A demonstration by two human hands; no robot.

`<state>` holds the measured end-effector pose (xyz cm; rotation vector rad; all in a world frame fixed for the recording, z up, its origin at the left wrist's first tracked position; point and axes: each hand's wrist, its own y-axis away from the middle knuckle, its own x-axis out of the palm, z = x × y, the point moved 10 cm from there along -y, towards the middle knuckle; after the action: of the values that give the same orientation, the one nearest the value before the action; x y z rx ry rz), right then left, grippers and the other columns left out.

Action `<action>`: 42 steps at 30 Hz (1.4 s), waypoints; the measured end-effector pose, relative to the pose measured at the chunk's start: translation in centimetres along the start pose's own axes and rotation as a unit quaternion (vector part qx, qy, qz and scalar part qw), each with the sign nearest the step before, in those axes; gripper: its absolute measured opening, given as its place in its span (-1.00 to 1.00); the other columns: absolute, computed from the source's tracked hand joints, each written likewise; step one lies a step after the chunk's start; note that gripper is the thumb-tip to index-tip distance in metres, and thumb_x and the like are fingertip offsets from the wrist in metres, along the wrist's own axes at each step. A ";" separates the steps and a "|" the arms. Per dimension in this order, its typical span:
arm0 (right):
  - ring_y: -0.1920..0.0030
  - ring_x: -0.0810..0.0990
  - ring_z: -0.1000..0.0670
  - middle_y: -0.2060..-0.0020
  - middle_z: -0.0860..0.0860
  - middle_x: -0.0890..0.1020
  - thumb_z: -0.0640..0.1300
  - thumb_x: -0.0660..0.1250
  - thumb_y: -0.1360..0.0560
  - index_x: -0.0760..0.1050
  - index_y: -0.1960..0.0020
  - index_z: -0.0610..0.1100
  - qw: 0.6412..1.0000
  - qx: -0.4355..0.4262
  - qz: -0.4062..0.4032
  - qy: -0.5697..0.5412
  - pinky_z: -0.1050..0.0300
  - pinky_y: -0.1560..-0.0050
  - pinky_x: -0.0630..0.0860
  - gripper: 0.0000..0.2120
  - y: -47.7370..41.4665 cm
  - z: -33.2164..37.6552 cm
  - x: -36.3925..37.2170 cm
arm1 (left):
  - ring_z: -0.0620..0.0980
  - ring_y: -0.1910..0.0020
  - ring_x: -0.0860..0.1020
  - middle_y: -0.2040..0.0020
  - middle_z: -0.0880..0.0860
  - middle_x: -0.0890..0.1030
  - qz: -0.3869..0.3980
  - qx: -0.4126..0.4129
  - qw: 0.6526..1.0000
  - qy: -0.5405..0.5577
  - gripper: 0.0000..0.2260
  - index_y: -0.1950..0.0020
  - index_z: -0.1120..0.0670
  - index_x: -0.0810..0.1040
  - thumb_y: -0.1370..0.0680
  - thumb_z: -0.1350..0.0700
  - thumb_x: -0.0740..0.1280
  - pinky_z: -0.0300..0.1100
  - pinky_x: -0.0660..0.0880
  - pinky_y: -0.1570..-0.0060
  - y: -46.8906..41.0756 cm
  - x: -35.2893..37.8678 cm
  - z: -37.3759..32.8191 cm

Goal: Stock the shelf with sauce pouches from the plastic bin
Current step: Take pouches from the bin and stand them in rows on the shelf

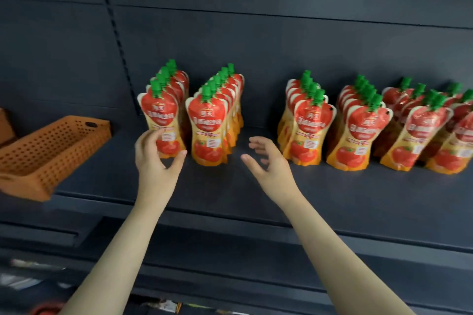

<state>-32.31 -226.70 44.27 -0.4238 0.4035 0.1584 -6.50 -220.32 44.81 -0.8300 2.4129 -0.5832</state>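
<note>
Red and yellow sauce pouches with green caps stand in several front-to-back rows on the dark shelf [230, 186]. My left hand [156, 158] is at the front pouch of the leftmost row [160, 112], with a fingertip and the thumb touching its lower part and the fingers loosely spread. My right hand [268, 158] hovers with relaxed fingers and holds nothing, in the gap between the second row [208, 120] and the third row [311, 123]. The orange perforated plastic bin [51, 151] lies on the shelf to the left, with no pouches visible inside.
More pouch rows [419, 130] fill the shelf to the right edge. A second orange object [5, 125] shows at the far left. The shelf's back wall [281, 41] is dark, and its front edge [256, 220] runs below my forearms. Blurred goods lie on a lower level.
</note>
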 end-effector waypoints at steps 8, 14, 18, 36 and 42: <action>-0.19 0.50 0.13 -0.23 0.07 0.50 0.02 0.41 -0.49 0.33 -0.41 -0.03 0.992 0.062 -0.092 -0.052 0.18 -0.16 0.52 -0.46 -2.3 0.7 5.7 | -0.35 -0.15 0.43 -0.43 0.00 0.32 0.077 -0.119 0.983 0.117 -0.38 -0.47 0.03 0.25 -0.49 0.12 0.47 -0.24 0.41 -0.24 -4.3 0.4 6.2; -0.07 0.56 0.16 -0.09 0.15 0.57 0.01 0.45 -0.47 0.41 -0.23 0.01 0.987 0.093 -0.117 -0.056 0.17 -0.06 0.57 -0.61 -2.5 -0.5 7.2 | 0.04 -0.23 0.42 -0.18 -0.06 0.41 0.084 -0.107 0.991 0.008 -0.52 -0.32 -0.01 0.41 -0.47 -0.05 0.46 0.09 0.43 -0.25 -5.9 -0.7 8.2; -0.09 0.58 0.11 -0.08 0.07 0.60 -0.01 0.42 -0.49 0.47 -0.24 -0.06 0.991 0.102 -0.083 -0.032 0.32 0.00 0.53 -0.63 -2.8 -1.1 7.8 | -0.03 -0.20 0.49 -0.17 -0.06 0.48 0.144 -0.105 0.983 0.053 -0.71 -0.19 -0.07 0.44 -0.52 -0.02 0.41 -0.15 0.47 -0.14 -5.9 -0.2 7.9; -0.07 0.63 0.15 -0.03 0.10 0.68 -0.16 0.28 -0.60 0.57 -0.15 -0.08 0.975 0.103 -0.171 -0.098 0.24 -0.03 0.57 -0.83 6.3 -3.0 -6.3 | -0.28 -0.13 0.55 -0.16 -0.18 0.60 0.294 -0.074 0.932 0.199 -0.71 -0.26 -0.10 0.46 -0.56 0.06 0.37 -0.38 0.49 -0.04 1.9 10.8 -2.6; -0.11 0.63 0.05 -0.05 0.04 0.68 -0.17 0.29 -0.59 0.55 -0.18 -0.09 0.967 0.105 -0.219 -0.079 0.07 -0.11 0.58 -0.82 10.4 -6.7 -17.6 | -0.31 -0.10 0.54 -0.11 -0.22 0.58 0.323 -0.065 0.919 0.216 -0.71 -0.24 -0.10 0.42 -0.56 0.07 0.38 -0.46 0.47 0.10 6.8 19.4 -9.4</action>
<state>-53.04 -221.39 42.09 -0.2801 0.1595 -0.2773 -28.18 -226.07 42.06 0.1057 2.9270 -0.3634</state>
